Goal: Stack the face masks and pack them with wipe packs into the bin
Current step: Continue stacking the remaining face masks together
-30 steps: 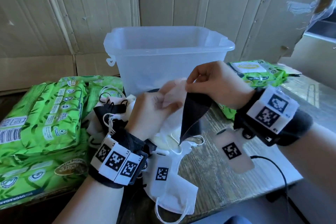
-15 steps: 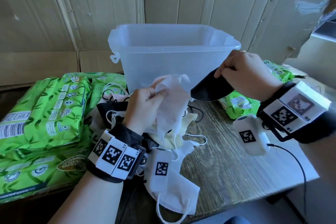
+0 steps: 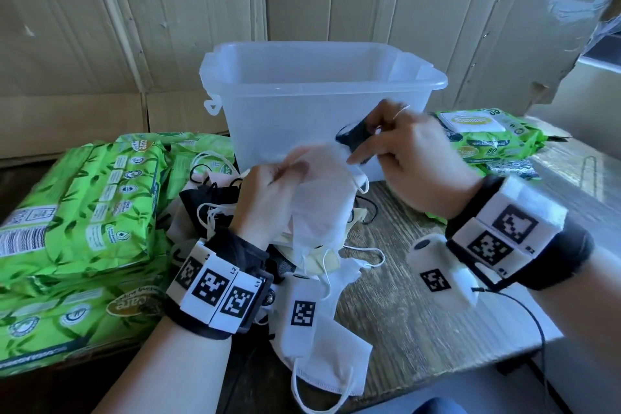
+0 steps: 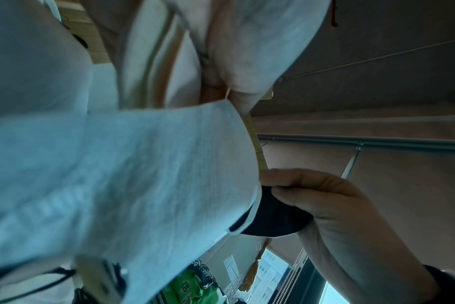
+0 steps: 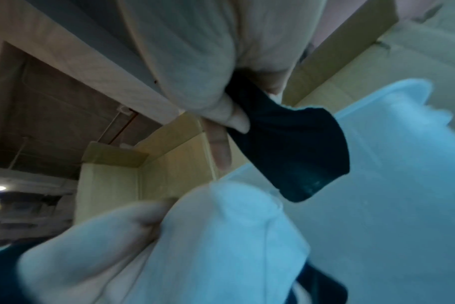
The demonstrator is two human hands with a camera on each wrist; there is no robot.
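Note:
My left hand (image 3: 268, 188) grips a white face mask (image 3: 322, 198) upright over a loose heap of white, yellow and black masks (image 3: 208, 208) on the wooden table. My right hand (image 3: 403, 151) pinches a black face mask (image 3: 353, 136) just right of the white one, in front of the translucent bin (image 3: 319, 104). In the right wrist view the black mask (image 5: 294, 148) sits between thumb and fingers, touching the white mask (image 5: 221, 236). In the left wrist view the white mask (image 4: 130, 174) fills the frame, with the black mask (image 4: 270, 216) at its edge.
Green wipe packs (image 3: 84, 205) are stacked at the left, and more wipe packs (image 3: 484, 134) lie right of the bin. Another white mask (image 3: 322, 356) lies at the table's near edge (image 3: 437, 376). Cardboard panels (image 3: 134, 27) stand behind the bin.
My right hand pulled the black mask up and away to the right, then brought it back down to the top of the white mask. The left hand kept holding the white mask.

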